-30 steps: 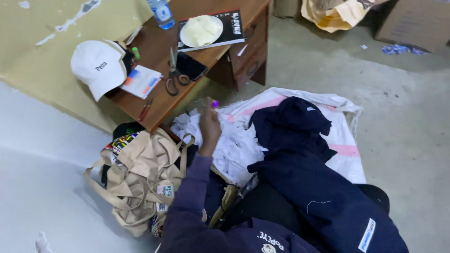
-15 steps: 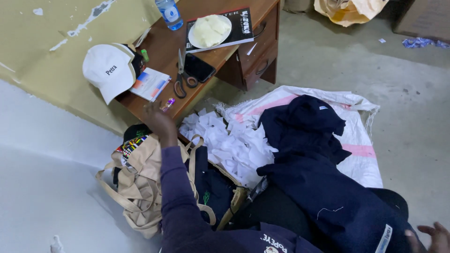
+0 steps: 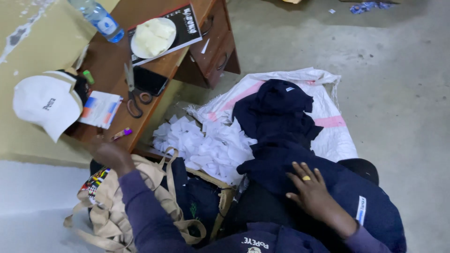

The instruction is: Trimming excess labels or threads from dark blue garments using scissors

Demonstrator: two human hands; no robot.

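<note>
1. L hand (image 3: 108,154) is stretched out to the edge of the wooden desk (image 3: 112,56), just below a small purple-and-yellow marker (image 3: 121,135). Fingers are blurred, so can't tell if they're open or curled; nothing seen in the grip.
2. Marker lies on the desk's near edge, up and slightly right of the L hand, close but apart. Its long axis runs roughly along the desk edge, tilted up to the right.
3. R hand (image 3: 311,193) rests flat, fingers spread, palm down on a dark navy garment (image 3: 300,154), ring on 1 finger. It's well apart from the marker; L hand is far nearer.
4. Around the marker on the desk: scissors (image 3: 132,91), a dark phone (image 3: 149,79), a small printed card (image 3: 101,108), a white cap (image 3: 47,107) hanging off the left end.
5. Further back: a plate w/ pale food (image 3: 153,37) on a black book (image 3: 187,26), a water bottle (image 3: 101,19).
6. On the floor: a heap of white fabric scraps (image 3: 206,147) on a white-pink sack (image 3: 328,117), and a beige bag (image 3: 117,206) under the L arm.
</note>
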